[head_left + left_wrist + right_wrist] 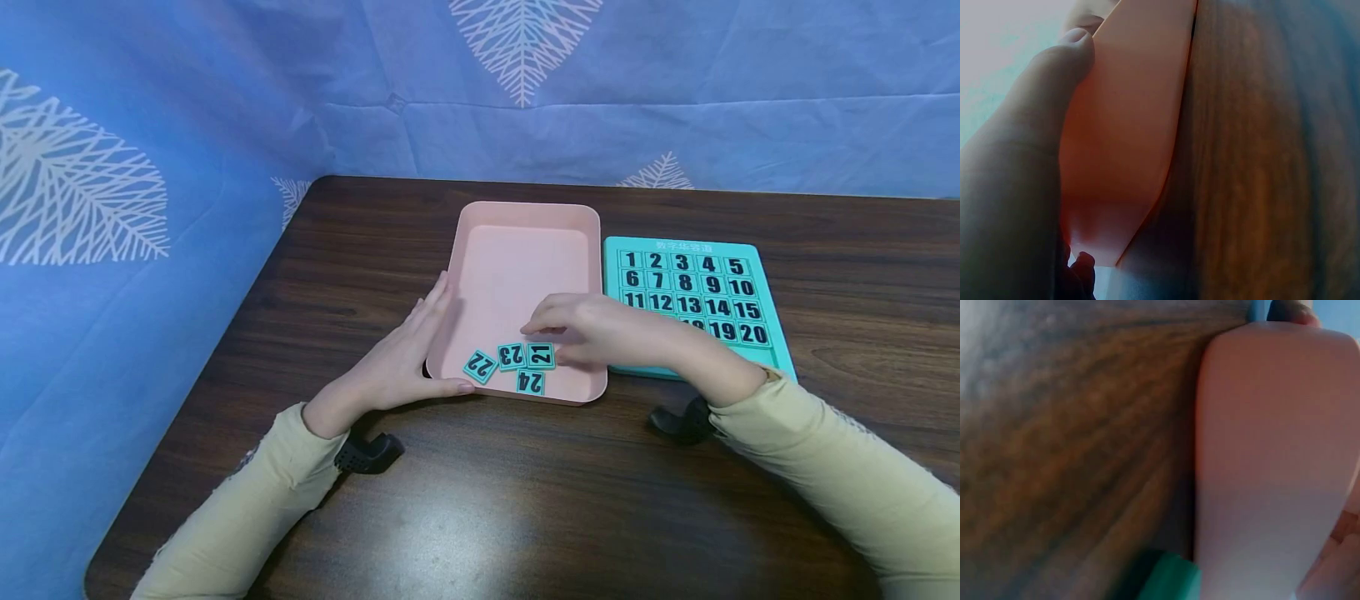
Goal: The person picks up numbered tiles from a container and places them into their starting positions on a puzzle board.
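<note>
In the head view, my left hand [401,362] rests against the near left corner of a pink tray [525,258], fingers straight along the side and thumb on the front rim. My right hand [588,325] reaches over the tray's right edge, fingers bent loosely above the number tiles. Its thumb is beside a sideways tile that looks like 21 [540,356]; whether they touch is unclear. Upside down nearby lie tiles 23 [512,357], 24 [530,382] and a tilted 22 [480,367]. Nothing visible is held in the right hand.
A turquoise number board [772,325] stands against the tray's right side, its visible numbers running up to 20; my right forearm covers part of its lower rows. Both lie on a dark wooden table [360,250]. Blue patterned cloth [360,67] hangs behind and to the left.
</note>
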### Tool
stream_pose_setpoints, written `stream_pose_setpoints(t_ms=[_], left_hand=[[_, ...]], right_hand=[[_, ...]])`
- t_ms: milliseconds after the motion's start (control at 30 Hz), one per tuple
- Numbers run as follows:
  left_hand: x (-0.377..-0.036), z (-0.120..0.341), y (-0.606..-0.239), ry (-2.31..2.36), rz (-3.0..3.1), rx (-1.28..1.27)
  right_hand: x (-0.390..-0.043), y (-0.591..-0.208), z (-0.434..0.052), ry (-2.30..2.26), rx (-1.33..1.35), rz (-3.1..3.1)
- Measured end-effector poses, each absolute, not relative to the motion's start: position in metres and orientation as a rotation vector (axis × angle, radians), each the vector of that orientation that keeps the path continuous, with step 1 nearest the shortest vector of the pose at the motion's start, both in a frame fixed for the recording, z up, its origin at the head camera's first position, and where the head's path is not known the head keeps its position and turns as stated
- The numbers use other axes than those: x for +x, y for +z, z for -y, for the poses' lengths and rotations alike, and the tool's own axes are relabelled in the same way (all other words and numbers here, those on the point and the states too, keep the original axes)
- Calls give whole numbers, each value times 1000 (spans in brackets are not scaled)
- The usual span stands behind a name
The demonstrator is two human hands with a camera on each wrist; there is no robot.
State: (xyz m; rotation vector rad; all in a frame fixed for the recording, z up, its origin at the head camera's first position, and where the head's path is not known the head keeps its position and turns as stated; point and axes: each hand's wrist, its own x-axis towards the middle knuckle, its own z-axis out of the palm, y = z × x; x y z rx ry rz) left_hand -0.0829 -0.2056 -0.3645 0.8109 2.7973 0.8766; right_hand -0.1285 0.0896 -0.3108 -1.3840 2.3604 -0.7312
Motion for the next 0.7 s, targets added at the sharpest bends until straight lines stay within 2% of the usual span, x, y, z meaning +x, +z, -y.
stream_pose_setpoints(t_ms=[700], left_hand=[[-82,206,-364,880,-2788,789]], right_hand=[[-126,-318,-87,-551,-1451,-2417]])
